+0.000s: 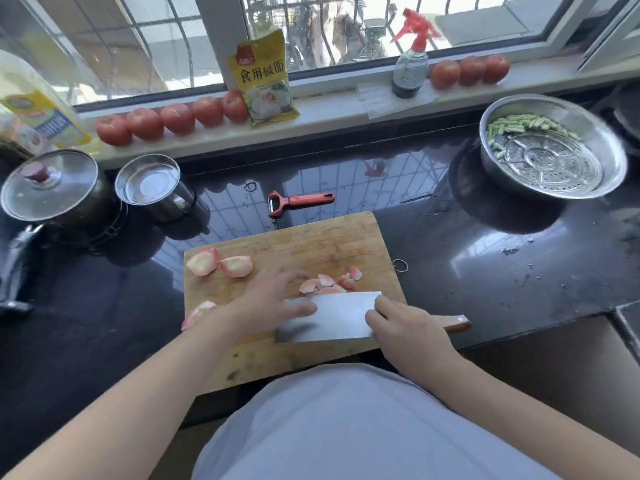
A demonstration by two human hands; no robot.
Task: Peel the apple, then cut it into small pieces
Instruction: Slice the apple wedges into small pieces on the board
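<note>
Just beyond the left hand's spread fingertips sit small apple pieces, wet, slippery, best pinned by their flat faces, while the right hand grips the cleaver at its handle.

Bright daylight enters through the window along the top of the frame and reflects as a pale grid on the dark glossy counter at centre. The left hand is motion-blurred (fingers smeared). Wide-angle distortion bends the frame edges.
</note>
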